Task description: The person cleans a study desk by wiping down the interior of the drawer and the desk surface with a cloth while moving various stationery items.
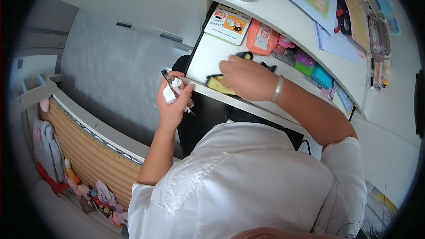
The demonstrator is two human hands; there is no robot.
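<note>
"Squinting at the right hand (248,79), can you make out its grip?"

"No. It's bent over the yellow-and-black item (217,84) near the front of the open drawer (208,57), hiding the middle of it; the fingertips are out of sight, so I can't tell whether they've closed on anything."

"And the left hand (171,106)?"

"Closed around a dark-tipped pen (166,76) and some small white and clear pieces (169,94), just outside the drawer's front edge. Fingers cover parts of them, so I can't name the pieces."

"What's behind the right hand?"

"An orange packet (262,37) beside a printed card (228,24), whose top is cut off by the overhanging desk (361,77)."
</note>
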